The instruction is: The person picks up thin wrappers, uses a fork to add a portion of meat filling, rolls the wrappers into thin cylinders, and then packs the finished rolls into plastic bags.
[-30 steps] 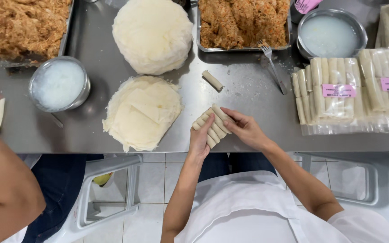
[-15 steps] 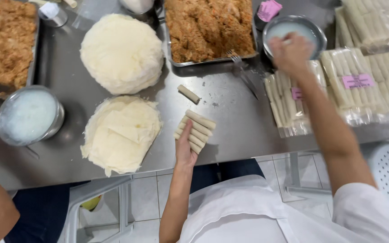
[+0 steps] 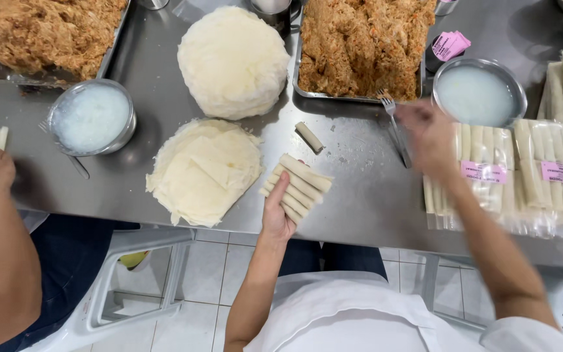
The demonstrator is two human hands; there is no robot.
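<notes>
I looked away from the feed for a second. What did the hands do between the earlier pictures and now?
The right hand let go of the bundle of rolls, reached up to the bowl of white liquid, and is now drawing back from it, blurred. The left hand kept holding the bundle alone. The wrapper stack, the loose roll and the fork stayed put.
</notes>
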